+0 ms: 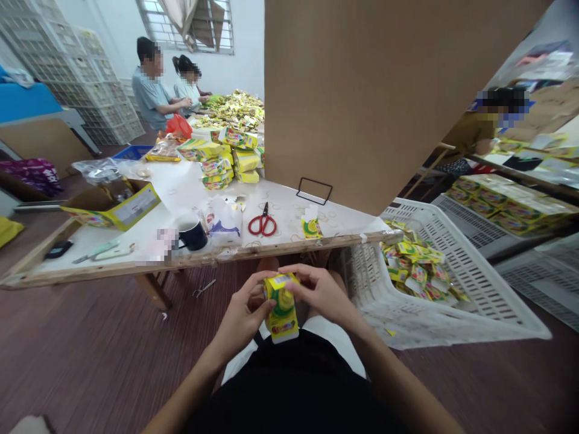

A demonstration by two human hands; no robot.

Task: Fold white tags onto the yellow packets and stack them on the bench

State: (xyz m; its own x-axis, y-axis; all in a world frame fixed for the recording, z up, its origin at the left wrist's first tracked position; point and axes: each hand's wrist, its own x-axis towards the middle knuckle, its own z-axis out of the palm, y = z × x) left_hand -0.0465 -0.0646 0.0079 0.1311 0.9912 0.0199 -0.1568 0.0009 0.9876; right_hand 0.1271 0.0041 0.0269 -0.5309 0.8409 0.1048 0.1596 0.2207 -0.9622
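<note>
Over my lap I hold a small yellow and green cardboard box (283, 310) between both hands. My left hand (248, 306) is closed on its left side, thumb on the front face. At the upper right edge, my right hand (319, 290) grips the same box, its fingers by the top end. A white flap sticks out at the bottom of the box. On the table edge ahead lies another small yellow carton (312, 225) with a white flap. Red-handled scissors (262, 222) lie to its left.
A large brown cardboard sheet (353, 90) stands on the table (280, 202). At right, a white plastic crate (452, 325) holds many small yellow boxes. A dark mug (192, 234), an open carton (117, 208) and stacked yellow boxes (219, 166) are on the table. Several people work nearby.
</note>
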